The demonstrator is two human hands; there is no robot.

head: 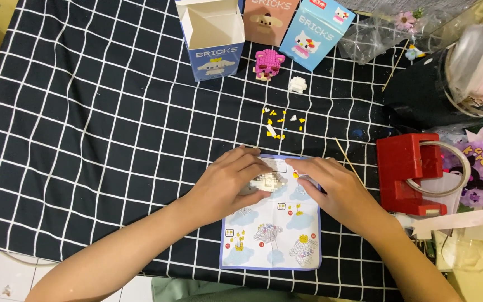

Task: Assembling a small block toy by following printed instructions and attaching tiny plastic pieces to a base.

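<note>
A small white brick model, partly built and low and blocky, sits on the blue-edged instruction sheet near its upper end. A tiny yellow brick lies just right of it, perhaps touching. The sheet lies flat on the worktop.

Head camera looks steeply down, close over the table.

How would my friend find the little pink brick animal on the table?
Start at the three boxes along the far edge of the checked black cloth. In front of the middle tan box stands the pink brick figure. The smaller figure beside it is white.
</note>
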